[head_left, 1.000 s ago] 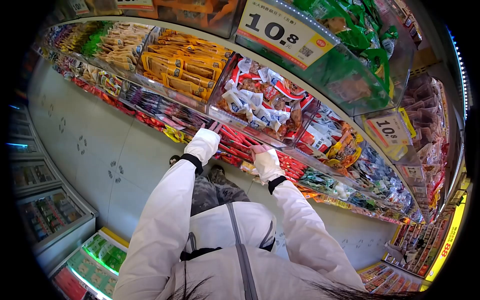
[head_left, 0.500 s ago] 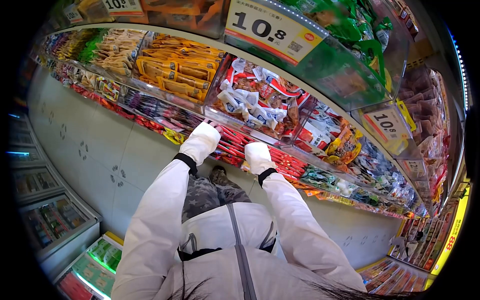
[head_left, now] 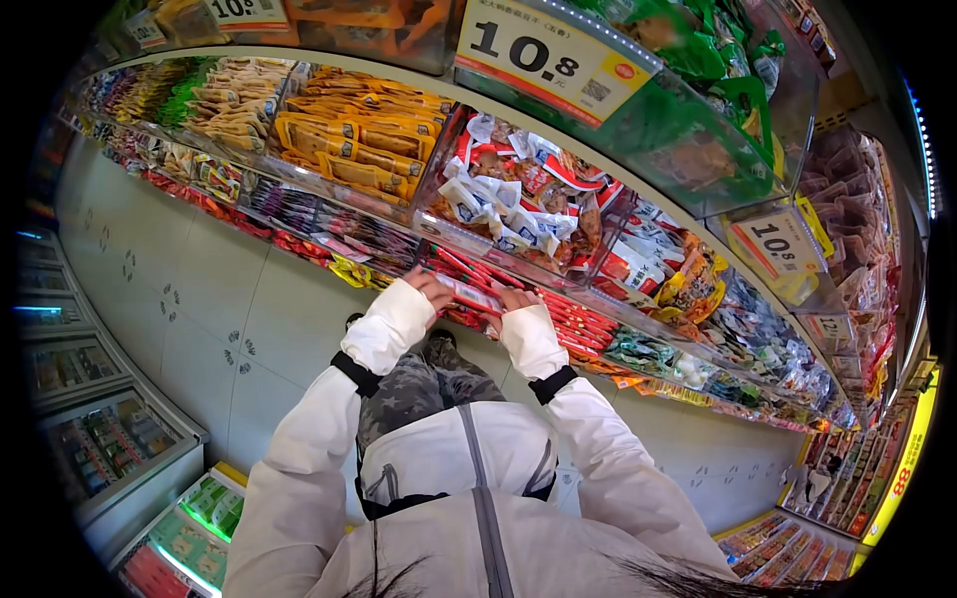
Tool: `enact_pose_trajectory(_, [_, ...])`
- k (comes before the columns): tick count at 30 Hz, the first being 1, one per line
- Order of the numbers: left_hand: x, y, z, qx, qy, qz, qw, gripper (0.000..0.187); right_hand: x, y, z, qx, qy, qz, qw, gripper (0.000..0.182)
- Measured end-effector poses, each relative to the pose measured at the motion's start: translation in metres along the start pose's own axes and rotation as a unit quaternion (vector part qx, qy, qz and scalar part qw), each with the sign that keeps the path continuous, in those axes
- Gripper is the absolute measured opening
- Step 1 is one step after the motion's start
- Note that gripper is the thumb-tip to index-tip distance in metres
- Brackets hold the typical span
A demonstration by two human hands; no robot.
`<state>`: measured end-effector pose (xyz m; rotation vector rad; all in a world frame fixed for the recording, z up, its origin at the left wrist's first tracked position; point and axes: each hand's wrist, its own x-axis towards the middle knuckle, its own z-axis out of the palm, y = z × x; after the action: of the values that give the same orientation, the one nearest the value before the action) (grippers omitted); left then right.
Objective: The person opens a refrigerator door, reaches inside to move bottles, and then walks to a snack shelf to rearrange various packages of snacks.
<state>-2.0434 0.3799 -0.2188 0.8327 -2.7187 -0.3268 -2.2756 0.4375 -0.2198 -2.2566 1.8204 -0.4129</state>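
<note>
A slim red packet with a pale panel (head_left: 469,292) spans the gap between my two hands, at the front of a bin of red packets (head_left: 573,324). My left hand (head_left: 429,288) has its fingers closed on the packet's left end. At the other end, my right hand (head_left: 513,300) grips it with bent fingers. White sleeves cover both wrists, and the undersides of the fingers are hidden. Just above my hands is a clear bin of red-and-white snack bags (head_left: 518,189).
Yellow packets (head_left: 354,135) fill a bin to the upper left. A price sign (head_left: 553,60) and green bags (head_left: 698,140) overhang the upper right. Dark purple packets (head_left: 339,224) lie left of my hands. A glass-topped freezer (head_left: 115,439) stands on the left, across the tiled floor (head_left: 199,289).
Both hands have drawn back slightly from the red packets, and their fingers now show. The red packet with the pale panel is now held between them.
</note>
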Motion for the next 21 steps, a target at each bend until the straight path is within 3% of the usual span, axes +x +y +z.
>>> enact_pose_trajectory(1, [-0.004, 0.0, 0.008, 0.001, 0.001, -0.001, 1.0, 0.04, -0.002, 0.002, 0.001, 0.0, 0.001, -0.001, 1.0, 0.047])
enact_pose_trajectory(3, [-0.012, -0.003, 0.027, -0.052, -0.044, 0.027, 0.997, 0.04, -0.009, 0.009, 0.004, -0.006, -0.103, -0.024, 0.994, 0.034])
enact_pose_trajectory(4, [-0.015, -0.005, 0.035, -0.094, -0.042, 0.013, 0.995, 0.038, -0.013, 0.009, 0.006, 0.012, -0.035, -0.077, 0.996, 0.024])
enact_pose_trajectory(5, [-0.013, -0.004, 0.031, -0.094, -0.042, 0.013, 0.995, 0.038, -0.02, 0.014, 0.016, 0.012, -0.035, -0.077, 0.996, 0.024])
enact_pose_trajectory(7, [-0.004, 0.001, 0.026, -0.227, -0.118, -0.166, 0.952, 0.034, -0.029, 0.027, 0.037, -0.05, -0.084, -0.06, 0.993, 0.018])
enact_pose_trajectory(8, [0.015, 0.0, 0.03, -0.255, -0.213, -0.309, 0.891, 0.032, -0.028, 0.031, 0.036, -0.041, -0.096, -0.039, 0.994, 0.016])
enact_pose_trajectory(9, [0.016, -0.001, 0.037, -0.233, -0.182, -0.361, 0.884, 0.031, -0.027, 0.036, 0.036, -0.041, -0.097, -0.04, 0.994, 0.016])
enact_pose_trajectory(11, [-0.009, -0.032, 0.108, -0.061, -0.039, -0.138, 0.988, 0.039, -0.025, 0.046, 0.041, -0.044, -0.086, -0.026, 0.995, 0.016])
enact_pose_trajectory(12, [-0.007, -0.028, 0.102, -0.063, -0.041, -0.138, 0.988, 0.039, -0.023, 0.046, 0.043, -0.075, -0.1, -0.031, 0.992, 0.019])
enact_pose_trajectory(14, [0.003, -0.014, 0.073, 0.129, -0.183, -0.095, 0.97, 0.045, -0.017, 0.046, 0.042, -0.066, -0.109, -0.014, 0.992, 0.02])
enact_pose_trajectory(17, [0.008, -0.012, 0.062, 0.157, -0.237, -0.126, 0.95, 0.047, -0.004, 0.049, 0.042, -0.032, -0.102, 0.008, 0.994, 0.03])
enact_pose_trajectory(20, [0.008, -0.013, 0.066, 0.167, -0.225, -0.113, 0.953, 0.046, 0.0, 0.042, 0.037, -0.028, -0.131, 0.041, 0.99, 0.027])
enact_pose_trajectory(21, [0.008, -0.012, 0.067, 0.182, -0.226, -0.105, 0.951, 0.046, 0.003, 0.038, 0.035, -0.015, -0.204, 0.104, 0.973, 0.024])
